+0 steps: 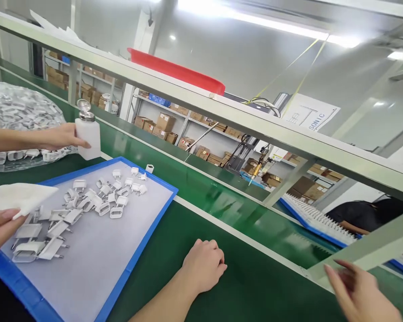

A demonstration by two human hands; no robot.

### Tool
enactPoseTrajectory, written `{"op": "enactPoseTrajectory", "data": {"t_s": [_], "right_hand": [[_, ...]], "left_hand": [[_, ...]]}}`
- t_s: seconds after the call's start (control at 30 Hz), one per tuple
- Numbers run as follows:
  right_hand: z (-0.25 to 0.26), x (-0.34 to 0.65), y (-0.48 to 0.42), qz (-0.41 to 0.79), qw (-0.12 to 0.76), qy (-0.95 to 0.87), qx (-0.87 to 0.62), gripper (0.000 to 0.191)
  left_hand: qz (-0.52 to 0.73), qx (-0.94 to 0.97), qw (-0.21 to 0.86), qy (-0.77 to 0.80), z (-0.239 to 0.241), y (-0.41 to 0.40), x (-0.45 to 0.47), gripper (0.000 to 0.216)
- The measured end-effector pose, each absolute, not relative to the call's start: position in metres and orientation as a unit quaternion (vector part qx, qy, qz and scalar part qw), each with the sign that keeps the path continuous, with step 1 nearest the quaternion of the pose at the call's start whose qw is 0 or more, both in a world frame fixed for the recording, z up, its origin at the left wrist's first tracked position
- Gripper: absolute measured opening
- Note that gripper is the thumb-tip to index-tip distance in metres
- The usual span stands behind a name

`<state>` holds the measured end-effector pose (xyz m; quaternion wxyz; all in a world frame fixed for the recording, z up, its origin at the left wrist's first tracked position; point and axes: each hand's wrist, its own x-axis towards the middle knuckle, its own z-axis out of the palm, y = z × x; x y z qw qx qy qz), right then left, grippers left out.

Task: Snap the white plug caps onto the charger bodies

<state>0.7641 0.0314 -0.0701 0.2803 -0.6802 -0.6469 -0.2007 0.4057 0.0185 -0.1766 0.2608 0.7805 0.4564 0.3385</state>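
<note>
My left hand (pixel 203 266) rests on the green belt surface (pixel 221 210) with its fingers curled into a loose fist, and nothing shows in it. It lies just right of a blue tray (pixel 144 232) lined with a grey sheet. Several white plug parts (pixel 97 201) are scattered on that sheet. My right hand (pixel 359 293) hovers at the lower right, fingers stretched out and slightly blurred, holding nothing. A co-worker's hand (pixel 62 136) touches a white dispenser bottle (pixel 88 134) behind the tray. The co-worker's other hand (pixel 0 226) pinches a white cloth (pixel 20 197) over the tray's left end.
A clear bag of white parts (pixel 16 116) lies at the far left. A metal frame rail (pixel 221 112) crosses above the belt, with a red bin (pixel 177 71) on top. Another blue tray with rows of white parts (pixel 319 221) sits at right, near a dark-sleeved person (pixel 366 217).
</note>
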Motion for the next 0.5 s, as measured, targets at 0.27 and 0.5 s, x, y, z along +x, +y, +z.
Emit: {"op": "enactPoseTrajectory", "data": {"t_s": [0.27, 0.5], "right_hand": [[-0.092, 0.491, 0.135, -0.116, 0.174, -0.858, -0.469, 0.034], [-0.115, 0.327, 0.256, -0.009, 0.147, -0.873, -0.465, 0.040]], "left_hand": [[0.320, 0.805, 0.211, 0.453, -0.177, 0.023, 0.411, 0.040], [0.394, 0.792, 0.288, 0.366, -0.179, 0.035, 0.404, 0.070]]}}
